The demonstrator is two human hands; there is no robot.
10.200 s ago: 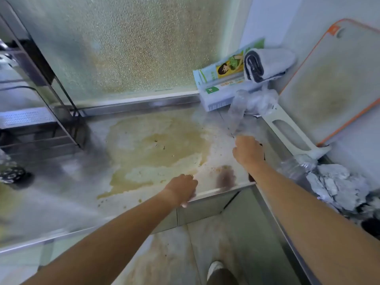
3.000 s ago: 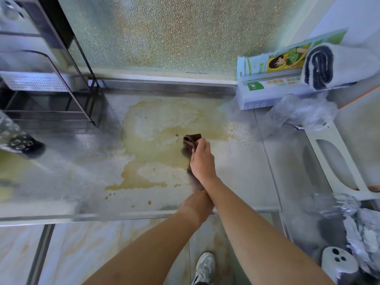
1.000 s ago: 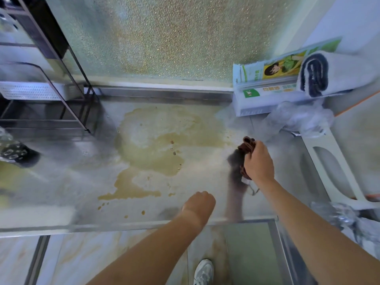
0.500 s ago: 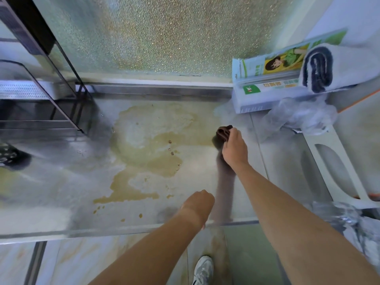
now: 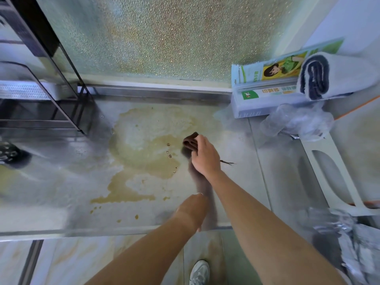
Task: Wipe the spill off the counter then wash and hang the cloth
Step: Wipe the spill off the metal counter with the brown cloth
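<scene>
My right hand (image 5: 205,159) grips the brown cloth (image 5: 190,140), now back left into the spill (image 5: 144,153) at frame centre on the counter (image 5: 236,153). Right side's wiped; most still pooled. Left hand (image 5: 192,208) rests at the front edge, loosely curled, empty.

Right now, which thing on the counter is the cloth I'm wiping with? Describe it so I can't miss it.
Start at the frosted glass panel behind the steel counter and drop to the yellow-brown spill. At the spill's right edge, the right hand grips a small bunched cloth. It is dark brown, unlike the white-and-navy rolled towel at the far right.
</scene>
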